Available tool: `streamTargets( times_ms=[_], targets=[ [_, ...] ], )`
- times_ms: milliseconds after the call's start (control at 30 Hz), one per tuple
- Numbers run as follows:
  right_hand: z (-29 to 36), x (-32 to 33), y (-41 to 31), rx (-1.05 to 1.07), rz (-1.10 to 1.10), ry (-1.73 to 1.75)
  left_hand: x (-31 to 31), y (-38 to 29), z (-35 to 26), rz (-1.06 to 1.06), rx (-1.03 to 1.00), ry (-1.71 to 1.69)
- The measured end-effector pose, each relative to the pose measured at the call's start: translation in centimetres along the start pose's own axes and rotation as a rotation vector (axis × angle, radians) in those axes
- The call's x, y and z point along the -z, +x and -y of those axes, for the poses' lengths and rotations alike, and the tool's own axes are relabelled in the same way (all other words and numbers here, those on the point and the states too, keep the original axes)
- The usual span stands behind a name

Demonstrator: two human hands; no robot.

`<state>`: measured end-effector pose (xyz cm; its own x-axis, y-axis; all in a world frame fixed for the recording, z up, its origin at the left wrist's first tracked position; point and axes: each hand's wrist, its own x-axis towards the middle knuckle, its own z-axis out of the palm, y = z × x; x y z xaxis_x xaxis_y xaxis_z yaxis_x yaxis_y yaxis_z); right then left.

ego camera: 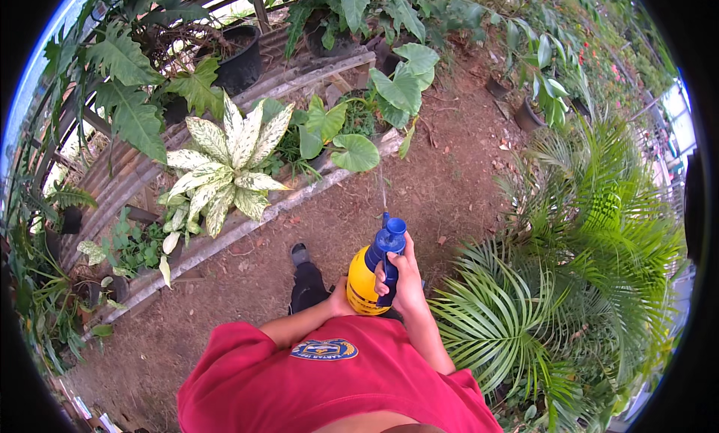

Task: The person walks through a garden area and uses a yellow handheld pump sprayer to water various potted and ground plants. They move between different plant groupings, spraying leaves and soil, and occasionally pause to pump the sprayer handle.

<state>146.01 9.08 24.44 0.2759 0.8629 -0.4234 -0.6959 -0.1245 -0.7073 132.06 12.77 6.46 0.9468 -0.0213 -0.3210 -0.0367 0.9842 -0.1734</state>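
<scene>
A yellow pump sprayer bottle with a blue top and pump knob is held close to my body. Around its blue handle, my right hand is closed, the thumb near the top. My left hand supports the yellow tank low on its left side; part of that hand is hidden behind the bottle. From the blue nozzle a thin stream of liquid goes away from me towards the broad green leaves at the bed's edge.
A variegated plant leans over the concrete edging on the left. Behind it stands a black pot on corrugated sheets. Palm fronds spread close on my right. More pots stand farther off on bare soil.
</scene>
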Motion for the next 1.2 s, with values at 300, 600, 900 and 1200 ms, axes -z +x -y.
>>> streamTargets(
  times_ms=[300,600,900,1200],
  targets=[
    [2.7,2.0,-0.5,-0.032,-0.027,-0.138,1.7,1.2,0.3,-0.097,0.102,0.132],
    [4.3,3.8,-0.4,0.006,-0.056,-0.200,-3.7,3.6,1.1,0.312,0.070,0.135],
    [5.3,5.6,1.2,-0.022,-0.029,-0.253,-5.3,4.9,1.1,0.030,0.087,0.346],
    [7.1,7.2,5.3,-0.048,-0.025,-0.226,-1.2,10.2,-2.6,-0.093,0.188,0.282]
  ],
)
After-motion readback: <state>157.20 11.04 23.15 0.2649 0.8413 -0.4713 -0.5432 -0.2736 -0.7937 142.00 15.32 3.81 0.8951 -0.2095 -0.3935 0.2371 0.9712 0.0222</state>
